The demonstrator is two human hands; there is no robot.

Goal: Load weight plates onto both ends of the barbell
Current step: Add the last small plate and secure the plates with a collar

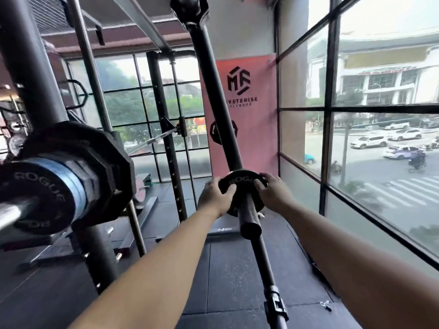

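Head: both hands around plate

The floor under me is dark rubber matting laid in big tiles, its seams showing and its surface speckled with pale dust. A rack upright stands on it at my left, and a low black pad with a white logo lies flat straight ahead. A small metal clip lies near the window wall on my right, and what looks like a reddish plate stands on edge farther back.
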